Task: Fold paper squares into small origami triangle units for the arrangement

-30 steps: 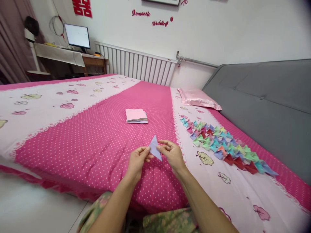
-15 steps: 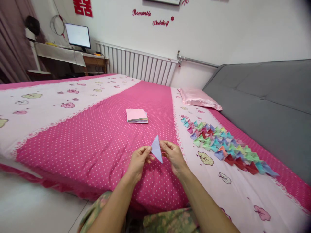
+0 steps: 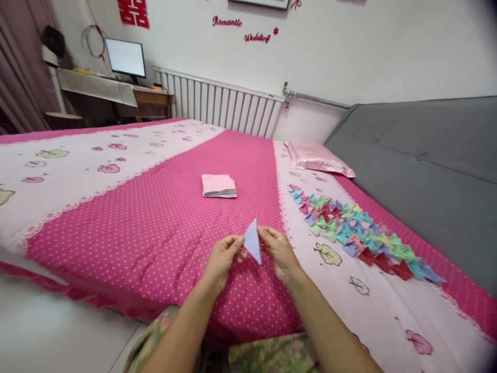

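Observation:
A lavender sheet of paper folded into a triangle (image 3: 253,242) is held up between my two hands, above the dotted pink part of the bed. My left hand (image 3: 225,258) pinches its left corner between thumb and fingers. On the other side, my right hand (image 3: 278,249) is closed on its right edge; some of those fingers are hidden behind the paper. Beyond the hands lies a stack of square paper (image 3: 218,184), with a pink sheet on top. Several rows of folded paper boats (image 3: 361,233) in many colours stand to the right.
A pink satin pillow (image 3: 319,158) rests near the grey headboard (image 3: 423,150) on the right. Behind the bed (image 3: 155,217) is a white radiator (image 3: 221,101). A desk with a monitor (image 3: 126,58) stands at the far left.
The folded paper and both hands have shifted very slightly right and down in view. My grip looks the same, and the stack and boats have stayed in place.

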Demonstrator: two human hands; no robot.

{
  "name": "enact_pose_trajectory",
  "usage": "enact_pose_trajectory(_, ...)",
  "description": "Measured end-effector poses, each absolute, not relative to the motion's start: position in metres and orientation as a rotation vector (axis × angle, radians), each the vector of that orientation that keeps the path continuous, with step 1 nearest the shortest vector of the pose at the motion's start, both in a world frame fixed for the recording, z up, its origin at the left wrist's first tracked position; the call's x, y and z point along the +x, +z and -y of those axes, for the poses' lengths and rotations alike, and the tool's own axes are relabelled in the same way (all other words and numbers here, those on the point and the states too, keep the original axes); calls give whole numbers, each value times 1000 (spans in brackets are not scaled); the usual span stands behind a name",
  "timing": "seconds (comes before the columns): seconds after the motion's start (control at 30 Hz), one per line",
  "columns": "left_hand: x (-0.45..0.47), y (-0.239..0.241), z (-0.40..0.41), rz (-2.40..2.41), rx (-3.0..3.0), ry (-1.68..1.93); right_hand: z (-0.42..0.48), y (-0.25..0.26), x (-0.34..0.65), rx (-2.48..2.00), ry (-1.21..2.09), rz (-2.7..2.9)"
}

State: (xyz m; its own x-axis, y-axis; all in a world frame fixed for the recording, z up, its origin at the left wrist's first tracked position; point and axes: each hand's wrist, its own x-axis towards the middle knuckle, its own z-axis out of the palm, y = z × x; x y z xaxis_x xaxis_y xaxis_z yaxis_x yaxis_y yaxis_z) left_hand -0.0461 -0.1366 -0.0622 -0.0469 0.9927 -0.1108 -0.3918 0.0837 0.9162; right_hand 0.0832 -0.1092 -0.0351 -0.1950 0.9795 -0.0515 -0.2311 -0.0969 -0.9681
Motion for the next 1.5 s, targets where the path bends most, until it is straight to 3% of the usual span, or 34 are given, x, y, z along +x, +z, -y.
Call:
enact_pose_trajectory(0.67, -44, -63, 135, -976, 804, 1352, 109, -44, 79, -952, 1408, 1405)
enact_pose_trajectory(1.13, -38, -49, 144, -810, 919, 1241, 109, -41, 82, -1060, 844, 1585)
enact_pose_trajectory(1.37, -33, -55, 149, -1438, 1225, 1742, 108, -44, 85, -1185, 802, 1442)
enact_pose_trajectory(1.5, -24, -56, 158, -1563, 1485, 1716, 110, -41, 84, -1157, 734, 1494)
